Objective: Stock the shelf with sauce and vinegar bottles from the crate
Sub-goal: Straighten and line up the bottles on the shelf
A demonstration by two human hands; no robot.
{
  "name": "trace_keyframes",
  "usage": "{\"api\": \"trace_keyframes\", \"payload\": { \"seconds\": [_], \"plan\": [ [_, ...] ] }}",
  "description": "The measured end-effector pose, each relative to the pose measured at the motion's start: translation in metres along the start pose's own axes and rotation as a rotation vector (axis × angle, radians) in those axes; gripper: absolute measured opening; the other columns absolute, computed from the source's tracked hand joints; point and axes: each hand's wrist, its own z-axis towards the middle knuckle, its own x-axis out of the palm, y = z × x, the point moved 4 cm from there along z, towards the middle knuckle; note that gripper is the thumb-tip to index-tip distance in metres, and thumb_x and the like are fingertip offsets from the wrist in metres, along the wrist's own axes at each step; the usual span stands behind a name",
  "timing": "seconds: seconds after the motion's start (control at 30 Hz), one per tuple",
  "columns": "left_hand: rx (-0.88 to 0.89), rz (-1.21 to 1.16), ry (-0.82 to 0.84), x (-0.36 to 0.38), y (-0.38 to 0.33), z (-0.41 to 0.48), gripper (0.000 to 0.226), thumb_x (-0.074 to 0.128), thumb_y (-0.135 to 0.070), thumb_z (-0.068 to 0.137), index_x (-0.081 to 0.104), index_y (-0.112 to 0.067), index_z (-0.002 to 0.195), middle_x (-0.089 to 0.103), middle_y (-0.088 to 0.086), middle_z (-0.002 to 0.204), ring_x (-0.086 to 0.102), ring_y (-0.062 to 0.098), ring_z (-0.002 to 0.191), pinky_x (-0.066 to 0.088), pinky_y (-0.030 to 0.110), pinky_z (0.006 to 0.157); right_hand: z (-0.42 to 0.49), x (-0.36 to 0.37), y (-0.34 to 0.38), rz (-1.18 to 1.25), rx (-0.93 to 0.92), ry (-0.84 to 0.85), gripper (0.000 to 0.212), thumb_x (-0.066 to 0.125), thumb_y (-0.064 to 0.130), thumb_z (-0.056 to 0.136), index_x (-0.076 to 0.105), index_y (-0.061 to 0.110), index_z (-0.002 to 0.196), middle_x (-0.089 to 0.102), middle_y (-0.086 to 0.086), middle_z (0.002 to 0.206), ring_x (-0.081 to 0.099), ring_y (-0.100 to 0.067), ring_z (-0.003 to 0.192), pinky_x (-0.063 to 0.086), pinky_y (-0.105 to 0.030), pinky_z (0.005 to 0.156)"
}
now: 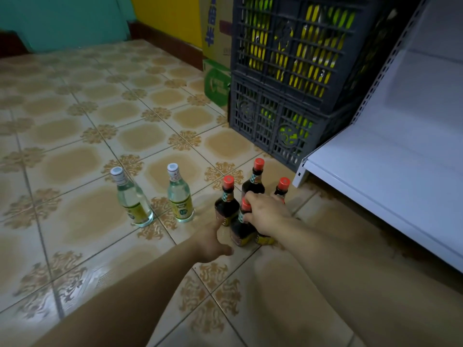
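Several dark sauce bottles with red caps stand in a cluster on the tiled floor. My right hand (pixel 266 213) grips the neck of the nearest sauce bottle (pixel 241 231). My left hand (pixel 213 240) reaches toward the base of another sauce bottle (pixel 226 201), its fingers partly hidden behind it. Two more sauce bottles (pixel 254 182) (pixel 282 187) stand behind. Two clear vinegar bottles (pixel 131 199) (pixel 179 195) with white caps stand to the left. The white shelf (pixel 380 176) is at the right, bare.
Two stacked grey crates (pixel 283 78) holding yellow-green packs stand against the shelf's upright. Cardboard boxes (pixel 216 78) sit behind them by the yellow wall. Patterned floor tiles spread to the left.
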Motion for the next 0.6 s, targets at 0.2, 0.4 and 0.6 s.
{"api": "trace_keyframes", "payload": {
  "seconds": [0.2, 0.4, 0.6],
  "plan": [
    [-0.018, -0.029, 0.017, 0.003, 0.012, -0.008, 0.095, 0.071, -0.036, 0.081, 0.009, -0.021, 0.151, 0.019, 0.003, 0.157, 0.027, 0.021, 0.139, 0.028, 0.021, 0.096, 0.002, 0.003, 0.007, 0.142, 0.052, -0.142, 0.014, 0.048, 0.028, 0.099, 0.035, 0.023, 0.100, 0.055, -0.005, 0.083, 0.052, -0.029, 0.074, 0.034, -0.037, 0.052],
    [0.013, -0.081, -0.001, -0.001, 0.012, -0.012, 0.094, 0.071, -0.034, 0.081, 0.009, -0.022, 0.151, 0.022, 0.003, 0.156, 0.030, 0.021, 0.138, 0.028, 0.019, 0.095, -0.014, 0.002, 0.014, 0.266, -0.094, -0.224, 0.020, 0.051, 0.030, 0.096, 0.032, 0.029, 0.092, 0.046, 0.004, 0.071, 0.048, -0.023, 0.068, 0.022, -0.031, 0.048],
    [0.157, -0.254, -0.019, -0.006, 0.009, -0.022, 0.106, 0.078, -0.018, 0.071, 0.007, -0.026, 0.150, 0.042, -0.002, 0.139, 0.046, 0.014, 0.119, 0.042, 0.024, 0.090, -0.031, -0.038, 0.044, 0.623, -0.073, -0.393, 0.026, 0.061, 0.037, 0.085, 0.035, 0.039, 0.087, 0.059, 0.006, 0.079, 0.058, -0.015, 0.070, 0.047, -0.038, 0.060]
  ]
}}
